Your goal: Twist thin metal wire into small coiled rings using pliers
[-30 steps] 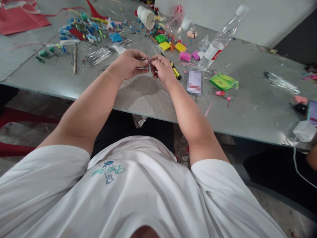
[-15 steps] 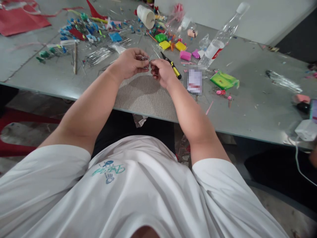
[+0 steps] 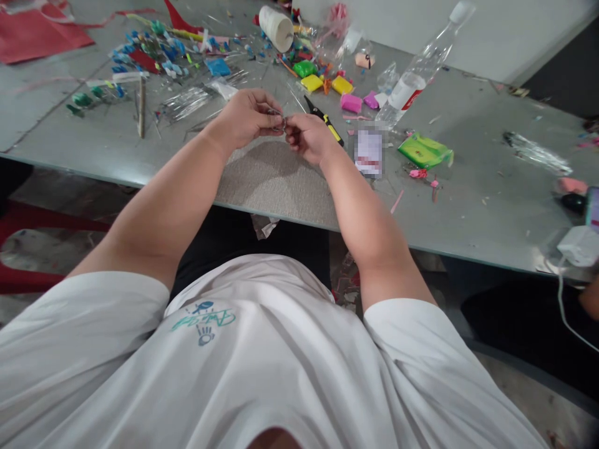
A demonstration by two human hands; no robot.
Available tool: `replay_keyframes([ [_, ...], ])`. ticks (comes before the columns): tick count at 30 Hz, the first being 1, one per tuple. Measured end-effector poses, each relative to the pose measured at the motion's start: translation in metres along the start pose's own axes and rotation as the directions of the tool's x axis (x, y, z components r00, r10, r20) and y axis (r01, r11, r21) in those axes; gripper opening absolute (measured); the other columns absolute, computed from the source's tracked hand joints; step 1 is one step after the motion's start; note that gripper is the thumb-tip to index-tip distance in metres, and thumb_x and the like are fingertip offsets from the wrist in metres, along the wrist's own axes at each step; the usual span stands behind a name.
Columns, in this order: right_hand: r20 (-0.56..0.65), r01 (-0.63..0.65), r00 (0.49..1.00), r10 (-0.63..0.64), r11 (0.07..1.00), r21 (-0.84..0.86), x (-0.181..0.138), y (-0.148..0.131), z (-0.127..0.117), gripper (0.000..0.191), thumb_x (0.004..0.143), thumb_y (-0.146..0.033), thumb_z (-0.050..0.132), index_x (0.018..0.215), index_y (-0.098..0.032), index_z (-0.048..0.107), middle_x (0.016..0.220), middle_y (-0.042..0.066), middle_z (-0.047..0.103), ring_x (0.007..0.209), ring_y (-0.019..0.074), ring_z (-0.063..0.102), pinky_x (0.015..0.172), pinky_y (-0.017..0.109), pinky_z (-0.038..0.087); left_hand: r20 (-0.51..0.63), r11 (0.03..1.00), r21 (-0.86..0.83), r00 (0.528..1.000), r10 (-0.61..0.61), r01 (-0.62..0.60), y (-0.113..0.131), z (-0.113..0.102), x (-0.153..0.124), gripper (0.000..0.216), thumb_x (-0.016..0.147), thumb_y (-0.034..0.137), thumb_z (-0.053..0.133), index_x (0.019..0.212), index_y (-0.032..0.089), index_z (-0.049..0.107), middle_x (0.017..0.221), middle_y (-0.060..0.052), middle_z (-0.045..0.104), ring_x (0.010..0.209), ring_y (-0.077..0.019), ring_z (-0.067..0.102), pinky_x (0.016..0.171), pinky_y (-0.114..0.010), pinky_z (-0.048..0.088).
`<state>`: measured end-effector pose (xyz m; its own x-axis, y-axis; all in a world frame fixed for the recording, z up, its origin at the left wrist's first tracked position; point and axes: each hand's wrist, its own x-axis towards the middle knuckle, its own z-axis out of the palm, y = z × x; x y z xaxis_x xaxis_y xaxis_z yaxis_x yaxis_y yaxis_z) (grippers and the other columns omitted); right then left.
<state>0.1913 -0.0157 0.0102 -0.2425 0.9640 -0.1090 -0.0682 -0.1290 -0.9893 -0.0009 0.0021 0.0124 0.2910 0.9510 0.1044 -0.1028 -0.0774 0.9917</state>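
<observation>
Close together above the front of the table, both my hands pinch a small piece of bent, silvery wire (image 3: 279, 128). My left hand (image 3: 250, 118) is closed on it with thumb and fingertips, and a loop shows at the fingertips. My right hand (image 3: 309, 134) is closed too, its thumb and index finger on the wire's right side. The fingers hide much of the wire's shape. Just behind my right hand lie pliers (image 3: 327, 121) with black jaws and yellow-and-black handles. A bundle of straight silvery wires (image 3: 187, 105) lies to the left of my left hand.
Blue and green small pieces (image 3: 154, 53) are strewn at the back left. A white cup (image 3: 276, 29) lies on its side. Behind the pliers are yellow packets (image 3: 343, 85) and a pink packet (image 3: 350, 103). A clear bottle (image 3: 414, 81) stands right of them, near a green packet (image 3: 423, 151).
The wire loop now shows more plainly between my fingertips. My right hand has shifted very slightly to the right; my left hand has barely moved.
</observation>
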Motion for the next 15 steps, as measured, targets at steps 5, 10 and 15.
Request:
replay_keyframes([
  [5, -0.013, 0.005, 1.000, -0.006, 0.999, -0.050, -0.0043, -0.0026, 0.0002, 0.041, 0.109, -0.031, 0.075, 0.074, -0.024, 0.055, 0.074, -0.004, 0.053, 0.063, 0.0100, 0.049, 0.054, 0.021, 0.040, -0.023, 0.998, 0.067, 1.000, -0.001, 0.002, 0.0004, 0.0015, -0.0014, 0.034, 0.086, 0.008, 0.099, 0.085, 0.029, 0.072, 0.082, 0.003, 0.076, 0.086, -0.0161, 0.074, 0.102, -0.040, 0.073],
  [10, -0.009, 0.029, 1.000, -0.030, 0.999, -0.033, -0.0069, -0.0037, 0.0006, 0.042, 0.110, -0.017, 0.065, 0.071, -0.023, 0.053, 0.070, -0.005, 0.051, 0.060, 0.0089, 0.043, 0.052, 0.022, 0.034, -0.032, 0.993, 0.110, 0.999, -0.032, 0.036, 0.0007, 0.0055, -0.0012, 0.036, 0.097, -0.010, 0.079, 0.087, 0.024, 0.072, 0.081, 0.002, 0.073, 0.082, -0.0144, 0.073, 0.105, -0.043, 0.070],
  [15, -0.098, 0.071, 0.992, -0.086, 0.987, -0.141, -0.0023, -0.0006, 0.0004, 0.043, 0.109, -0.019, 0.069, 0.071, -0.025, 0.052, 0.065, -0.006, 0.050, 0.062, 0.0112, 0.045, 0.055, 0.024, 0.039, -0.056, 0.989, 0.148, 0.998, -0.023, 0.031, 0.0013, 0.0083, -0.0012, 0.036, 0.100, -0.010, 0.077, 0.086, 0.023, 0.070, 0.079, 0.003, 0.070, 0.079, -0.0138, 0.071, 0.102, -0.042, 0.068],
])
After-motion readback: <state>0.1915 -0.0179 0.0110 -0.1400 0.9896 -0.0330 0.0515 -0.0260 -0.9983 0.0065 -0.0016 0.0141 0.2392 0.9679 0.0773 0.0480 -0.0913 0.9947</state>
